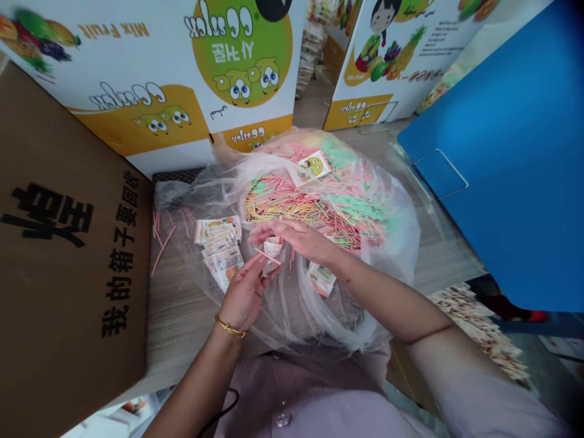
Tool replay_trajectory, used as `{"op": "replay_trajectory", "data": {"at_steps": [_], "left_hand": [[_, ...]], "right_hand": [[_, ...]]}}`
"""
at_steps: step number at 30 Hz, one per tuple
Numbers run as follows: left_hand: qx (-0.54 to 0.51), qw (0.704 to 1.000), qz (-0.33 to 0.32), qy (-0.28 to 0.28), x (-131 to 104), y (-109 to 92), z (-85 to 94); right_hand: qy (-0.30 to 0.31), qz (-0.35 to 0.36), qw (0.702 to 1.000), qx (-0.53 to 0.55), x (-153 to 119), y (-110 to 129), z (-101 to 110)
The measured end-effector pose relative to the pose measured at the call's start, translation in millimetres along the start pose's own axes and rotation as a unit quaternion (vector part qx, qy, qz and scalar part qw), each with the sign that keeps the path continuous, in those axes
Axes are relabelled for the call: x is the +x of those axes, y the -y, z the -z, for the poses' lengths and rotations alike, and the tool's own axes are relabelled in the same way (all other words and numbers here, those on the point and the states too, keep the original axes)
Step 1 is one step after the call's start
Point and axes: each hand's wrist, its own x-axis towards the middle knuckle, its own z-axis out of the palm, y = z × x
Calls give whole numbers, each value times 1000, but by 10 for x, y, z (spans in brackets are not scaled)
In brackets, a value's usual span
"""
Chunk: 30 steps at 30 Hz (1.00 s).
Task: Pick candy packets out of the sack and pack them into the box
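Near the middle of the table, my left hand [246, 287] is closed round the lower part of a small printed packet [272, 244], with a pink stick [268, 256] lying across it at the fingertips. My right hand [303, 238] reaches over from the right, its fingers stretched out just above the packet; nothing shows clearly in it. Behind the hands lies a large clear plastic bag [401, 207], open, full of pink, green and yellow sticks [292, 198]. One packet [314, 165] rests on the sticks. Left of my hands, several packets [222, 249] overlap in a pile.
A brown carton [68, 255] stands at the left, white and yellow printed boxes [150, 79] at the back, and a blue panel [511, 158] at the right. Loose pink sticks [162, 249] lie on the table [171, 328]. Another packet [322, 278] is beneath my right forearm.
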Motion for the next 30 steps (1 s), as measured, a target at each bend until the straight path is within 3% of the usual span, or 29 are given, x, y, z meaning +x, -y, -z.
{"op": "replay_trajectory", "data": {"at_steps": [3, 8, 12, 16, 22, 25, 30], "left_hand": [[-3, 1000, 2, 0, 9, -9, -4], [-11, 1000, 11, 7, 11, -24, 10], [-7, 1000, 8, -1, 10, -38, 14], [9, 1000, 2, -13, 18, -19, 14], [30, 999, -10, -29, 28, 37, 13], [27, 999, 0, -37, 18, 35, 16], [14, 999, 13, -32, -5, 6, 33]], "right_hand": [[34, 22, 997, -70, 7, 4, 54], [-17, 19, 991, -128, 19, -17, 120], [12, 33, 981, -193, 19, -14, 147], [-6, 29, 979, -203, 20, 35, 153], [121, 14, 946, -302, 85, 162, 83], [79, 13, 930, -357, 123, 153, 51], [-61, -6, 965, -253, 66, 213, 87]]}}
